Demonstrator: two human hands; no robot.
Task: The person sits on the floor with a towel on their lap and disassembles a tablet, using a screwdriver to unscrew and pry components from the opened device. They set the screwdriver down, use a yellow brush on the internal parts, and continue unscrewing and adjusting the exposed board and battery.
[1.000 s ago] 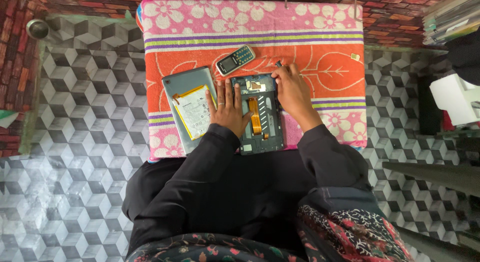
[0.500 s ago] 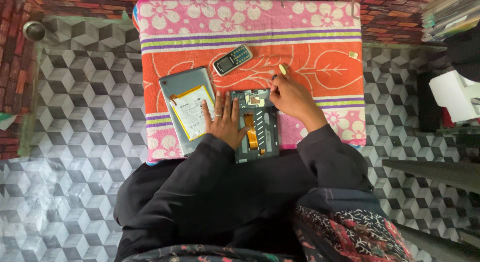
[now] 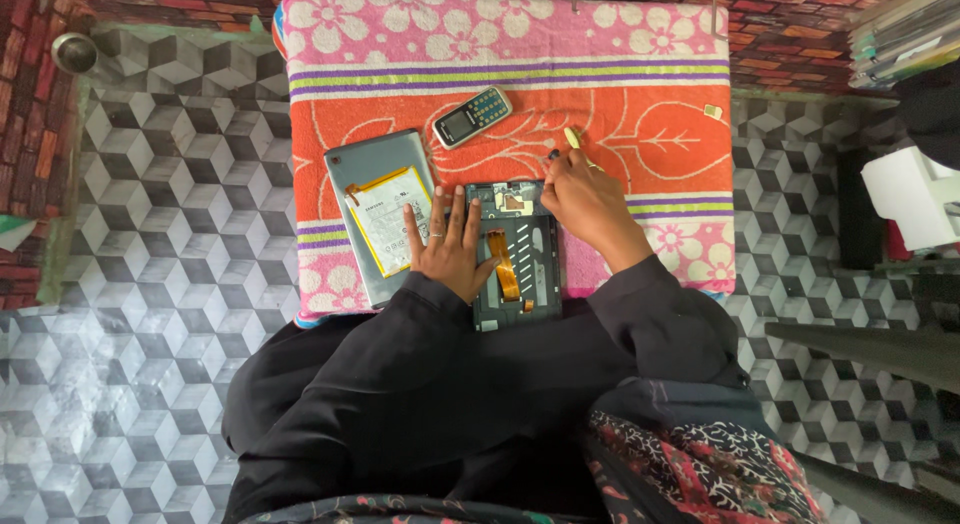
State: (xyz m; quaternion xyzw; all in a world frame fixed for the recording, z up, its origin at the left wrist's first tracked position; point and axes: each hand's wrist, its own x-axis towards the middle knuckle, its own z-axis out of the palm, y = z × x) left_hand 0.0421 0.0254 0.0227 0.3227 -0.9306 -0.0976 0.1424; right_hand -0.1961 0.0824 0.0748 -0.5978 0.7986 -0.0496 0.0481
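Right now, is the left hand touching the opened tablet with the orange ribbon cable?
Touching. The head view shows the left hand lying flat on the opened tablet, its palm and fingers covering the tablet's left edge.

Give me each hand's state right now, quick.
Left hand: open, flat on the opened tablet, holding nothing.
Right hand: closed around a small yellow-tipped tool.

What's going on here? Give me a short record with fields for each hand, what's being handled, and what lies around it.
Left hand: flat on the opened tablet body, fingers spread
Right hand: pinching a small yellowish tool at the tablet's top right corner
Tablet inside: orange ribbon cable showing
Beside it, left: grey back panel with battery
Above: small keypad phone
Surface: floral cloth
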